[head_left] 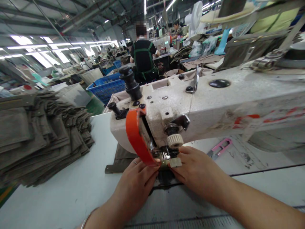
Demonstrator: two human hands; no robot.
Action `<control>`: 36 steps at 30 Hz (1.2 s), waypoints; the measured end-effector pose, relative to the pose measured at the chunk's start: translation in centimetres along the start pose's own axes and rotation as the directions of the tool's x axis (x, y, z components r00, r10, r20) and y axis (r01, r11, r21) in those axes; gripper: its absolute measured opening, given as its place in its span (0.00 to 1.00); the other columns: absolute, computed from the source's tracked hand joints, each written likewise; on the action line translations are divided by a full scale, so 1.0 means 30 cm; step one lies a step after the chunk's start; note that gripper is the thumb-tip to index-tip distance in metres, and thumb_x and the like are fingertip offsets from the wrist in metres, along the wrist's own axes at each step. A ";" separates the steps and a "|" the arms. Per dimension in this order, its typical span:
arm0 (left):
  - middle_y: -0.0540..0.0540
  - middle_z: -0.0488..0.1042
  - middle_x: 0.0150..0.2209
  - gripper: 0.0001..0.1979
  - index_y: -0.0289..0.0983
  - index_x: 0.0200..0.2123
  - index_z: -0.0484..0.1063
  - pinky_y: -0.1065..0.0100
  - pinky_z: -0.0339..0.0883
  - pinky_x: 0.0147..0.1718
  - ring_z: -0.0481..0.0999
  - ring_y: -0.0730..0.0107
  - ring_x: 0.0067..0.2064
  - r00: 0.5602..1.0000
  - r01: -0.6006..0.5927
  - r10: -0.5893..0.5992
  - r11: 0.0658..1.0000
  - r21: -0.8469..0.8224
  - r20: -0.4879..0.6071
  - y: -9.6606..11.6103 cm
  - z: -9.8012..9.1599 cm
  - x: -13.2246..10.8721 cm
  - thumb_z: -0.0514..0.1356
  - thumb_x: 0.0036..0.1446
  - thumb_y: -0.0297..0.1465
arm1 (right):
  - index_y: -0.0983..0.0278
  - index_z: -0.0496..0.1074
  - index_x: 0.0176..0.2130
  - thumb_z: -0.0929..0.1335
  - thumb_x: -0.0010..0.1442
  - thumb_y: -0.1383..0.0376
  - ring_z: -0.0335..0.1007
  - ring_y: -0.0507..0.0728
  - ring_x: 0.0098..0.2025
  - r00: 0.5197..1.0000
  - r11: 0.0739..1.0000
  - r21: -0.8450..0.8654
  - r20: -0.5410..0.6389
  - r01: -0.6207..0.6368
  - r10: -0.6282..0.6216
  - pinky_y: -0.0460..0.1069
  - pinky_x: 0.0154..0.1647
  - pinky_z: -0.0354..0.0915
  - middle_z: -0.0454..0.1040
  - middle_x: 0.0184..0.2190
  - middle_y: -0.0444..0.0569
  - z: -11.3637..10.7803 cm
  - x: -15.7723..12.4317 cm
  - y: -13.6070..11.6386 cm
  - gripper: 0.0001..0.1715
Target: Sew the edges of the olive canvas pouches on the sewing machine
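Note:
A worn white sewing machine (209, 101) with an orange guard (134, 136) on its head stands on the pale table (71, 181). Under the head lies an olive-grey fabric piece (121, 159). My left hand (137, 184) rests on the fabric just below the guard, fingers together and curled toward the needle area. My right hand (195, 171) comes in from the right, fingertips pressed at a small cream piece (175, 162) by the presser foot. The needle itself is hidden behind the guard and my fingers.
A tall stack of olive fabric pieces (40, 136) fills the table's left side. Pink thread snips (220, 148) lie behind my right hand. A blue crate (108, 87) and a person in black at another station (144, 57) are farther back.

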State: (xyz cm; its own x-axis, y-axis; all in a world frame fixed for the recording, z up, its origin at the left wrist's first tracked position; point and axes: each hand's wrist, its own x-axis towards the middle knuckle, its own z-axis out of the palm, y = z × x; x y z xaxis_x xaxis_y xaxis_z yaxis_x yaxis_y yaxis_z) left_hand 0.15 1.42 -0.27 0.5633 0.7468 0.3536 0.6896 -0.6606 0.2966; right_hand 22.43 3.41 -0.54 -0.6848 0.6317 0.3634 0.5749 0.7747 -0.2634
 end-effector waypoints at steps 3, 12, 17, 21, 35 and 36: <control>0.46 0.78 0.42 0.08 0.38 0.41 0.73 0.53 0.71 0.48 0.76 0.60 0.46 0.998 -0.030 0.030 1.000 0.004 -0.053 0.017 -0.003 0.016 0.58 0.61 0.23 | 0.63 0.74 0.32 0.67 0.60 0.71 0.67 0.59 0.40 0.999 0.999 0.034 0.002 -0.038 0.038 0.56 0.46 0.65 0.74 0.33 0.47 -0.023 -0.006 -0.004 0.06; 0.47 0.78 0.41 0.07 0.39 0.40 0.75 0.59 0.72 0.45 0.77 0.63 0.43 0.996 0.010 -0.018 0.996 -0.088 -0.087 0.040 0.020 0.031 0.58 0.61 0.24 | 0.60 0.75 0.39 0.67 0.59 0.72 0.70 0.59 0.39 0.993 0.984 0.159 -0.069 -0.086 0.097 0.54 0.41 0.68 0.77 0.38 0.47 -0.008 -0.001 -0.027 0.10; 0.46 0.77 0.42 0.08 0.37 0.41 0.74 0.59 0.72 0.46 0.76 0.63 0.42 0.995 0.018 -0.021 0.999 -0.031 -0.095 0.053 0.022 0.027 0.58 0.60 0.22 | 0.58 0.76 0.40 0.69 0.57 0.73 0.71 0.58 0.39 0.983 0.968 0.220 -0.109 -0.124 0.151 0.52 0.41 0.69 0.77 0.39 0.46 0.009 -0.012 -0.025 0.13; 0.48 0.78 0.39 0.08 0.39 0.38 0.75 0.62 0.72 0.45 0.76 0.66 0.40 0.994 0.049 -0.057 0.995 -0.084 -0.097 0.049 0.026 0.032 0.58 0.59 0.22 | 0.59 0.77 0.40 0.68 0.58 0.73 0.72 0.58 0.38 0.979 0.975 0.182 -0.140 -0.125 0.151 0.51 0.37 0.69 0.78 0.37 0.48 0.017 -0.022 -0.024 0.12; 0.49 0.79 0.35 0.07 0.38 0.34 0.76 0.65 0.72 0.44 0.77 0.68 0.38 0.979 0.004 -0.012 0.999 -0.037 -0.205 0.016 0.038 0.080 0.61 0.58 0.21 | 0.61 0.78 0.37 0.67 0.58 0.73 0.74 0.61 0.37 0.972 0.971 0.138 -0.102 -0.196 0.211 0.55 0.38 0.71 0.78 0.35 0.50 0.037 0.004 0.002 0.11; 0.49 0.79 0.35 0.07 0.38 0.33 0.76 0.65 0.72 0.43 0.77 0.67 0.38 0.979 0.021 -0.028 0.999 -0.034 -0.201 0.015 0.039 0.082 0.61 0.57 0.21 | 0.61 0.78 0.37 0.67 0.58 0.72 0.74 0.61 0.37 0.969 0.966 0.144 -0.090 -0.217 0.231 0.56 0.38 0.70 0.77 0.35 0.50 0.040 0.005 0.005 0.11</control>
State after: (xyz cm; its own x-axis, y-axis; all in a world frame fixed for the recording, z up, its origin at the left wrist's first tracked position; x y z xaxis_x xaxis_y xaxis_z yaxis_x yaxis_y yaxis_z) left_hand 2.36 3.05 -0.31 0.4409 0.7340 0.5165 0.6857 -0.6468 0.3338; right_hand 21.88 3.65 -1.59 -0.4902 0.7882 0.3721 0.6388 0.6153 -0.4619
